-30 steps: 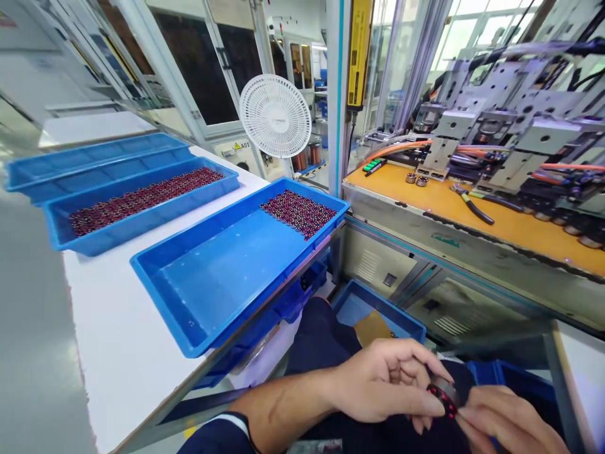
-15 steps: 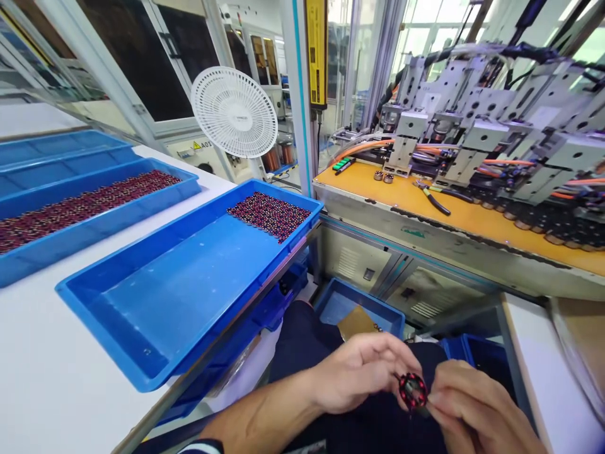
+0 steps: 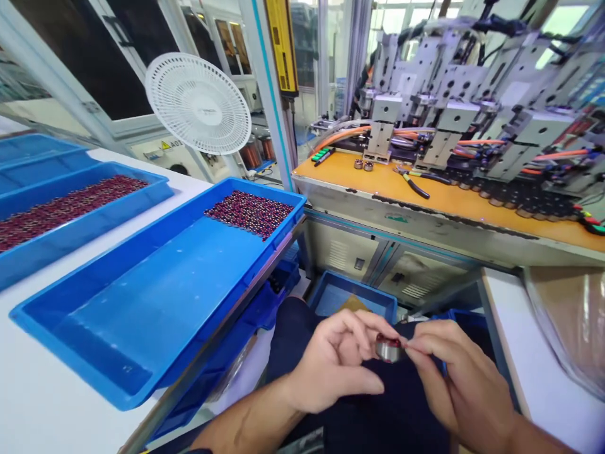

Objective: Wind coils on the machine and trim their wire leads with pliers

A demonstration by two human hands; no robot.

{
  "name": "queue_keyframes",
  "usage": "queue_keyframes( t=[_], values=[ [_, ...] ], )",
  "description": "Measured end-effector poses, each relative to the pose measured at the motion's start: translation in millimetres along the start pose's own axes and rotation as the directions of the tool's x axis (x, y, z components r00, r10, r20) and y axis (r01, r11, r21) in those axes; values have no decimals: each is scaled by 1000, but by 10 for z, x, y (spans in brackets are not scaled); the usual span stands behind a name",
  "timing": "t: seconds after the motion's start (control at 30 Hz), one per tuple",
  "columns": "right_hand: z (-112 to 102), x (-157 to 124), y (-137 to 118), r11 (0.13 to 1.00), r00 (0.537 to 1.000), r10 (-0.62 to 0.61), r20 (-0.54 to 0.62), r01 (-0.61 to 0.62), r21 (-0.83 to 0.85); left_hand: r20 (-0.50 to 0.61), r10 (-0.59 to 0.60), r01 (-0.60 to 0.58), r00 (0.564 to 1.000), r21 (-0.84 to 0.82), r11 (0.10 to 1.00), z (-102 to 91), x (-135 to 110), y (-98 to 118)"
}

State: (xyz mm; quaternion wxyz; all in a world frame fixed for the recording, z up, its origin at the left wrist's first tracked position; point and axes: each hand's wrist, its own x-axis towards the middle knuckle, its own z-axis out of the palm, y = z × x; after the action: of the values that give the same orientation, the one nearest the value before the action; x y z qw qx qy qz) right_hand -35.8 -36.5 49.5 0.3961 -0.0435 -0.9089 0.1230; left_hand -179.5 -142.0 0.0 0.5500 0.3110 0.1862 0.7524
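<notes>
A small motor stator, with a silver metal ring and red windings on its upper side, is between my two hands above my lap. My left hand has its bent fingers against the stator's left and upper rim. Its thumb stretches out below, apart from the metal. At the stator's right edge, my right hand pinches with thumb and forefinger. Whether a wire end sits in that pinch is too small to tell. The fingertips cover part of the stator's top.
A blue tray on the left table holds many red-wound stators at its far end. Another filled tray stands behind it. A fan, pliers and a machine lie ahead. A blue bin sits beyond my knees.
The stator has turned from showing its round face to showing its metal side, and my hands have risen slightly. My left thumb has come off it. The view has shifted right.
</notes>
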Motion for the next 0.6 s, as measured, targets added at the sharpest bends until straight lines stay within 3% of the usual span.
queue_keyframes(
  t=[0.07,0.13,0.2,0.27,0.6],
  values=[
    [-5,13,4,996,1000,-11,2,11,84,-41,-29,27,999,-43,999,-3,25,3],
    [-11,28,23,985,999,-43,1,42,169,-43,-159,157,986,-41,987,-25,55,-13],
    [-16,31,49,977,999,-42,6,40,207,17,-320,320,947,1,947,-59,76,-42],
    [-24,20,68,979,1000,-22,17,19,201,79,-412,409,908,49,911,-89,82,-68],
    [-24,-60,24,984,994,108,1,-107,145,33,-232,229,972,84,970,-93,51,-97]
  ],
)
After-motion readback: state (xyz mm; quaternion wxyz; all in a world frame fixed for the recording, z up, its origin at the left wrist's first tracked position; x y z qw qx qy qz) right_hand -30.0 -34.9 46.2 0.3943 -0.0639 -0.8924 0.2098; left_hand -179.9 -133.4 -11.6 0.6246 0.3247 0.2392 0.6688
